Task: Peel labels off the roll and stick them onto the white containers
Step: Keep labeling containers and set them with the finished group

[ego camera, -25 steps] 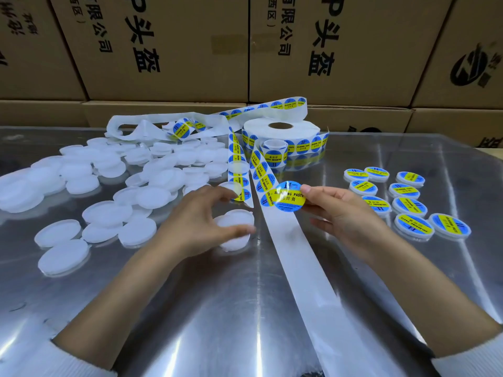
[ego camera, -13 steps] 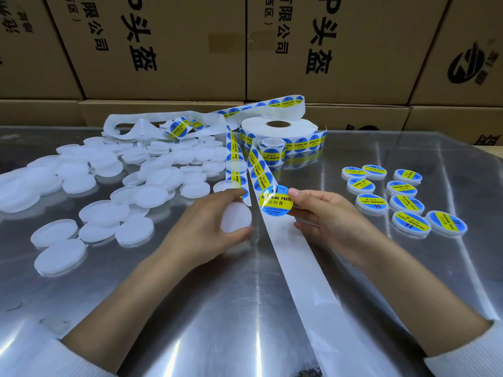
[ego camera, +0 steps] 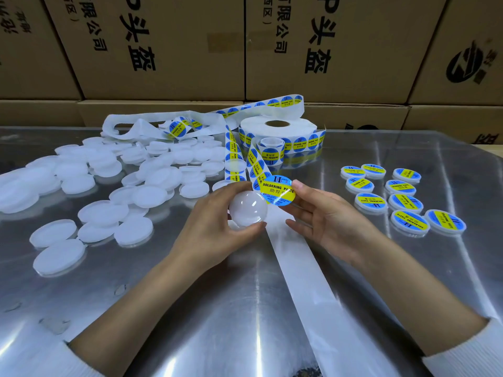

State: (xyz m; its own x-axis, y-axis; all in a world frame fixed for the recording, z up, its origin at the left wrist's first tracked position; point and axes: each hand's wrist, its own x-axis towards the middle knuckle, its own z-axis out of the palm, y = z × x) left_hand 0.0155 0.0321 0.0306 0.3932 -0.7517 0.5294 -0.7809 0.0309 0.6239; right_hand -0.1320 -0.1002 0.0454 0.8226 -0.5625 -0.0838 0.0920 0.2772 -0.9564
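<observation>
My left hand (ego camera: 209, 229) grips a round white container (ego camera: 247, 210), lifted off the table and tilted with its flat face toward me. My right hand (ego camera: 326, 216) pinches a round blue and yellow label (ego camera: 277, 190) by its right edge. The label's lower left edge overlaps the container's upper right rim. The label roll (ego camera: 277, 130) stands at the back centre, and its strip of labels (ego camera: 254, 165) runs down toward my hands. Bare backing paper (ego camera: 304, 281) trails on toward the near edge.
Many plain white containers (ego camera: 103, 213) lie scattered over the left half of the shiny metal table (ego camera: 190, 322). Several labelled containers (ego camera: 402, 202) sit in a group on the right. Used backing paper (ego camera: 141, 123) lies bunched at the back left. Cardboard boxes (ego camera: 163, 44) wall off the rear.
My left hand picked a white container off the table and tilted it up. My right hand brought the peeled label leftward until it met the container's rim.
</observation>
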